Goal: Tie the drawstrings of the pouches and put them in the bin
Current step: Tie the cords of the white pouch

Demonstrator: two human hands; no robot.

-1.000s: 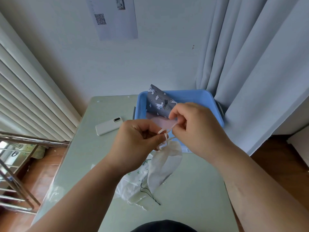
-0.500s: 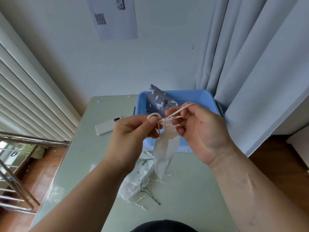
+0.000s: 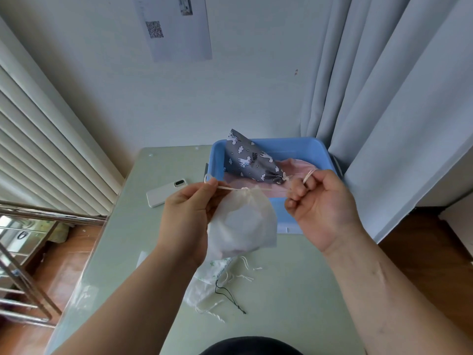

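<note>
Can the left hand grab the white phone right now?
Probably not yet: the way to the phone looks free, but the left hand pinches the drawstring of the white pouch and must let go first.

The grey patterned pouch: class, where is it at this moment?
Head view: the grey patterned pouch leans at the left end of the blue bin, upon a pink pouch, at the far right of the table.

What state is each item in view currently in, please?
white pouch, mouth cinched, held aloft.
left hand, pinching one end of the drawstring.
right hand, gripping its other end.
drawstring, pulled taut between them.
blue bin, open, holding two pouches.
grey pouch, cinched closed, propped up inside.
pink pouch, lying flat inside.
remaining pouches, heaped, strings loose.
phone, face down.
</note>
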